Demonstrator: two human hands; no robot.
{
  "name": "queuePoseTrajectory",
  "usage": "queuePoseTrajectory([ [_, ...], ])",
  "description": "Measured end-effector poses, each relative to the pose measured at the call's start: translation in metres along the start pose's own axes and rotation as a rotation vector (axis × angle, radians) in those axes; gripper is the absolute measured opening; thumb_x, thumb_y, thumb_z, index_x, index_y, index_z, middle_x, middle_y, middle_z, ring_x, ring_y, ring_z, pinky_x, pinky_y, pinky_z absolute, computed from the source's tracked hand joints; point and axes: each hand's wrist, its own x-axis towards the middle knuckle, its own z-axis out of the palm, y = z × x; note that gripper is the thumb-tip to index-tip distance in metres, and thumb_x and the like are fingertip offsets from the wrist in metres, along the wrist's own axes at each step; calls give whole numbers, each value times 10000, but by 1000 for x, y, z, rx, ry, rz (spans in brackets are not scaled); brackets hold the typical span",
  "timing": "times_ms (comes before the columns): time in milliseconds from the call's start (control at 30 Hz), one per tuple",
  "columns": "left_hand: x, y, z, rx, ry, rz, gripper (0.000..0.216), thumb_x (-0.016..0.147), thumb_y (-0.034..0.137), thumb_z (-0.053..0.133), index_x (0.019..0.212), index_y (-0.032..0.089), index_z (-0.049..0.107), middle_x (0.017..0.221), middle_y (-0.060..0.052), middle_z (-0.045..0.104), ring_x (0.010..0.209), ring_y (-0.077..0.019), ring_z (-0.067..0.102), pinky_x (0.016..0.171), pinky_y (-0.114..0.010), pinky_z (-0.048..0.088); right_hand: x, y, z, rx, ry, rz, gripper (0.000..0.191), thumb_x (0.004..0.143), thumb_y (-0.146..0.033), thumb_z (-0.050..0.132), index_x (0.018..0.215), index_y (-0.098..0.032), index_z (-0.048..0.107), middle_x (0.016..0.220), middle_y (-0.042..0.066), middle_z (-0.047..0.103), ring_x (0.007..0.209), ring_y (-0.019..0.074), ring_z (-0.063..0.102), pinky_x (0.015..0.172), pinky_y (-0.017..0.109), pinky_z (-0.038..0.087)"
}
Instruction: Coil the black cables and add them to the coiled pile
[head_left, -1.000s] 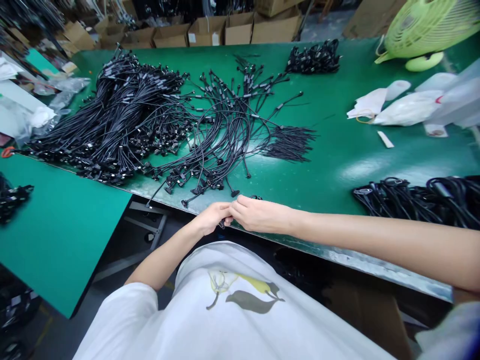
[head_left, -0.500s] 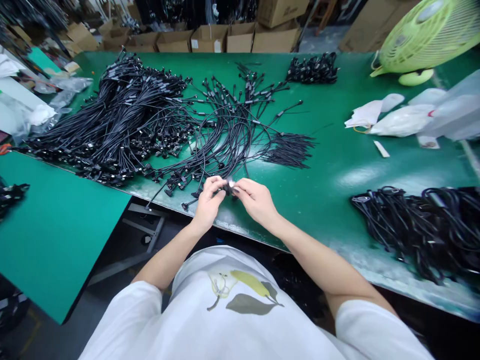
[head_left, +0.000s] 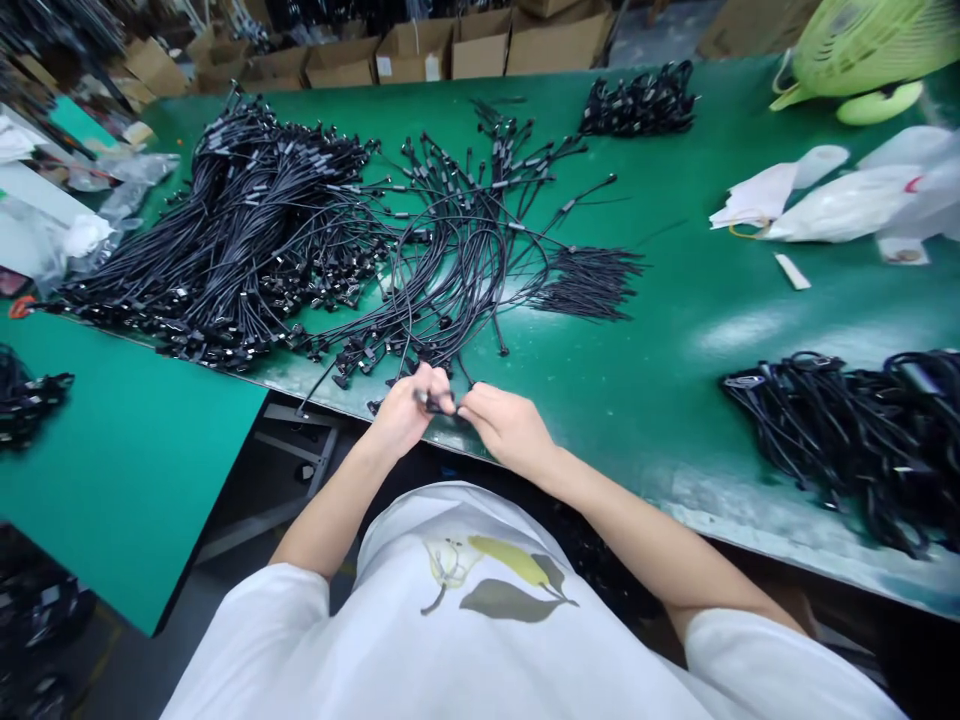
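Observation:
Close together at the table's near edge, my two hands work on a black cable. My left hand (head_left: pixel 409 408) is closed around the cable's dark connector end (head_left: pixel 435 402). The fingertips of my right hand (head_left: pixel 510 425) pinch the same cable just beside it; the held part is small and partly hidden by the fingers. Right beyond my hands lies a loose spread of black cables (head_left: pixel 469 270) with connectors at their ends. To its right is a flat bunch of thin black ties or short wires (head_left: pixel 589 283).
A large heap of black cables (head_left: pixel 247 220) covers the table's left. Coiled cables (head_left: pixel 832 430) lie at right, a smaller bundle (head_left: pixel 637 103) at the back. White plastic bags (head_left: pixel 840 200) and a green fan (head_left: pixel 870 50) stand far right. Cardboard boxes (head_left: pixel 416 50) line the far side.
Both hands have moved slightly down toward the table edge. The shiny pale bit between the fingertips no longer shows; a dark connector now shows in the left hand. The camera view has shifted a little.

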Motion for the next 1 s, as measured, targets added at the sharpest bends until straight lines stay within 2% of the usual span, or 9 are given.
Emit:
queuePoseTrajectory([
  [100, -11, 5, -2, 208, 0, 93, 288, 741, 435, 758, 748, 160, 672, 792, -12, 582, 757, -124, 552, 753, -258, 453, 0, 10, -3, -123, 60, 17, 312, 999, -243, 394, 757, -170, 578, 703, 11, 533, 648, 116, 468, 622, 240, 311],
  [233, -14, -11, -1, 131, 65, -39, 484, 685, 383, 811, 1093, 205, 618, 1146, -60, 615, 1032, -184, 584, 949, -338, 448, 1, 13, -4, -389, 118, -83, 267, 970, -213, 432, 766, -174, 599, 676, 26, 530, 648, 145, 427, 635, 297, 271],
  [333, -12, -27, 2, -18, 21, -157, 542, 765, 474, 721, 1204, 188, 581, 1288, -117, 596, 1161, -267, 583, 1030, -443, 421, 3, 11, -1, -343, 35, -30, 235, 937, -174, 429, 768, -171, 593, 697, 38, 533, 653, 151, 414, 628, 312, 252],
  [433, -13, -35, 8, -29, 31, -50, 551, 761, 430, 738, 1231, 187, 583, 1340, -121, 591, 1283, -295, 519, 1105, -450, 370, 5, 9, 1, 71, -24, 211, 227, 919, -218, 431, 733, -168, 552, 739, 39, 534, 673, 137, 432, 626, 280, 281],
  [567, -19, -38, 19, 79, 76, 187, 467, 866, 373, 648, 1302, 241, 546, 1411, -71, 556, 1365, -224, 446, 1168, -373, 296, 5, 5, 7, 1027, -142, 634, 345, 878, -483, 473, 701, -188, 455, 634, -27, 406, 490, 78, 267, 486, 235, 244],
  [700, -19, -39, 28, 37, 48, 139, 400, 918, 409, 567, 1277, 234, 562, 1295, -76, 640, 1247, -210, 556, 1089, -360, 386, 0, 7, 5, 1219, -231, 723, 469, 809, -633, 514, 653, -195, 446, 525, -74, 282, 425, 60, 174, 416, 229, 192],
  [800, -13, -37, 28, -70, 53, 41, 326, 848, 387, 666, 1106, 192, 624, 1026, -61, 715, 948, -171, 670, 854, -289, 505, -8, 17, -8, 972, -190, 670, 439, 817, -551, 570, 613, -165, 529, 582, -3, 469, 526, 90, 399, 505, 232, 324],
  [900, -7, -39, 31, -85, 60, -19, 335, 801, 371, 721, 1059, 189, 608, 784, 11, 664, 626, -84, 611, 590, -197, 453, -13, 23, -21, 683, 49, 635, 289, 815, -453, 592, 877, -175, 640, 927, 60, 625, 846, 166, 577, 750, 291, 457],
  [1000, -6, -50, 45, -23, -74, -75, 480, 782, 397, 740, 1174, 196, 549, 695, 45, 609, 541, -67, 553, 554, -192, 435, -14, 20, -23, 757, 137, 668, 478, 769, -389, 648, 1200, -217, 530, 1113, 60, 624, 950, 187, 614, 852, 338, 488],
])
